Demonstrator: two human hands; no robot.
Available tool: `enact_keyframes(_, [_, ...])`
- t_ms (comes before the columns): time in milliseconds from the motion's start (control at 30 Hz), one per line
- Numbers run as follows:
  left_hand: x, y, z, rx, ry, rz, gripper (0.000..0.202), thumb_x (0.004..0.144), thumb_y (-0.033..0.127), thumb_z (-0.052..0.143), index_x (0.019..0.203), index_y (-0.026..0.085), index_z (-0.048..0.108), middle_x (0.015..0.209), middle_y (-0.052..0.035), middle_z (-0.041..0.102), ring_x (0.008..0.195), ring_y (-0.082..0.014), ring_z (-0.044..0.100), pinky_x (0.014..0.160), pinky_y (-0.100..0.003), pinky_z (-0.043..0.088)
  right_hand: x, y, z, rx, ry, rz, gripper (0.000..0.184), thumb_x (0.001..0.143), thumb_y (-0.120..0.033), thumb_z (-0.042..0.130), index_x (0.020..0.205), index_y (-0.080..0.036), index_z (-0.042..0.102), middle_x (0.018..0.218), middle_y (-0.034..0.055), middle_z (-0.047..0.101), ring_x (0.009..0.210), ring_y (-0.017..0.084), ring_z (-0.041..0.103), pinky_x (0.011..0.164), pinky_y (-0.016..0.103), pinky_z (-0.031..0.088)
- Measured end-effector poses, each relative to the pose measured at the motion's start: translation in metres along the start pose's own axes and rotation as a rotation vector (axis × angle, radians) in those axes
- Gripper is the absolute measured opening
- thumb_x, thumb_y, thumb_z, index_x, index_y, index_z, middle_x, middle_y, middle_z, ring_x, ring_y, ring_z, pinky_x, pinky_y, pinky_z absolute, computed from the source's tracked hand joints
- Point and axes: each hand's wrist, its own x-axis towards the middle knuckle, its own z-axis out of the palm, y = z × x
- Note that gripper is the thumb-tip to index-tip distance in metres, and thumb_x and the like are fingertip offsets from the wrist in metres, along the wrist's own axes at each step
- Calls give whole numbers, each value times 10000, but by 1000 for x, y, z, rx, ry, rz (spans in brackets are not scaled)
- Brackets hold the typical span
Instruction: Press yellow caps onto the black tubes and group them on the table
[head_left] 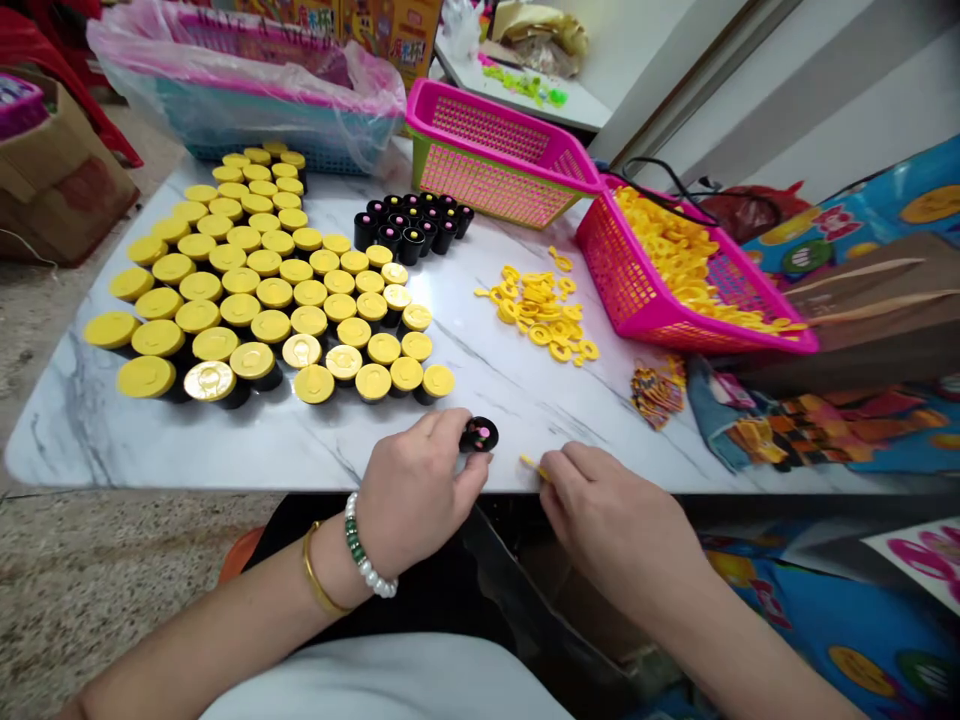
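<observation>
My left hand (420,480) grips a small black pot (480,434) with a pink inside, at the near edge of the white marble table (495,385). Just to its right, my right hand (600,500) pinches a thin yellow lid (532,464) between its fingertips. A loose pile of yellow lids (541,308) lies further back on the table. Several open black pots (412,225) stand behind, and many yellow-capped pots (255,290) fill the left side in rows.
A pink basket (660,310) holding more yellow lids sits at the right, an empty pink and green basket (487,150) behind it. A bag-lined blue crate (247,90) stands at the back left. A small bundle of stickers (656,392) lies on the table at the right.
</observation>
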Motion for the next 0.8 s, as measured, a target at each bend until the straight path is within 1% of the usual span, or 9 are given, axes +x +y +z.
enact_keyframes(67, [0, 0, 0, -10, -7, 1, 167, 897, 258, 530, 1034, 181, 585, 803, -2, 623, 694, -149, 580, 630, -267, 435, 7, 11, -2, 329, -109, 142, 80, 848, -207, 546, 769, -203, 533, 645, 16, 577, 556, 162, 524, 527, 286, 373])
enact_keyframes(167, [2, 0, -1, -35, -30, -12, 133, 882, 249, 550, 983, 183, 605, 791, 1, 624, 679, -144, 577, 621, -263, 433, 21, 20, -6, 1001, -269, 301, 206, 812, -360, 649, 812, -215, 502, 686, 3, 637, 531, 141, 562, 529, 265, 434])
enact_keyframes(233, [3, -1, -2, -38, -49, -29, 111, 866, 254, 576, 943, 183, 616, 781, 1, 625, 671, -146, 575, 612, -264, 431, 31, 18, -7, 1302, -259, 327, 285, 756, -408, 727, 778, -203, 530, 750, 20, 656, 591, 140, 592, 569, 263, 471])
enact_keyframes(267, [4, -1, -3, -37, -62, -36, 111, 864, 263, 584, 933, 183, 620, 777, 0, 625, 670, -149, 574, 611, -266, 432, 36, 14, -7, 1371, -233, 325, 295, 727, -402, 761, 746, -193, 555, 752, 20, 649, 622, 137, 592, 589, 256, 476])
enact_keyframes(367, [4, -1, -3, -32, -95, -49, 121, 865, 262, 585, 946, 180, 625, 782, -4, 629, 676, -155, 580, 618, -271, 437, 48, 2, -4, 1397, -162, 349, 284, 685, -390, 808, 688, -173, 625, 679, 7, 613, 612, 112, 545, 564, 224, 448])
enact_keyframes(467, [4, -2, -4, -44, -123, -56, 117, 861, 243, 581, 952, 181, 620, 771, 2, 630, 687, -158, 588, 630, -271, 436, 59, -6, -4, 1377, -140, 402, 298, 645, -400, 835, 684, -166, 655, 629, -1, 613, 541, 91, 506, 509, 210, 425])
enact_keyframes(567, [5, -2, -5, -64, -154, -65, 77, 867, 251, 577, 905, 189, 605, 754, 12, 626, 684, -153, 586, 627, -266, 423, 67, -6, -5, 1388, -218, 424, 311, 599, -378, 867, 677, -161, 659, 614, 4, 636, 549, 104, 562, 538, 213, 471])
enact_keyframes(667, [6, -1, -7, -77, -170, -75, 64, 872, 255, 575, 865, 192, 585, 744, 18, 624, 660, -143, 573, 607, -257, 403, 69, -4, -5, 1448, -297, 465, 338, 606, -407, 863, 690, -161, 647, 634, 18, 673, 535, 117, 610, 540, 224, 507])
enact_keyframes(800, [7, 0, -7, -85, -176, -76, 83, 884, 263, 564, 843, 190, 565, 730, 19, 616, 642, -137, 559, 590, -252, 386, 68, -1, 0, 1510, -314, 511, 363, 625, -429, 853, 698, -158, 623, 676, 35, 703, 525, 122, 637, 540, 229, 534])
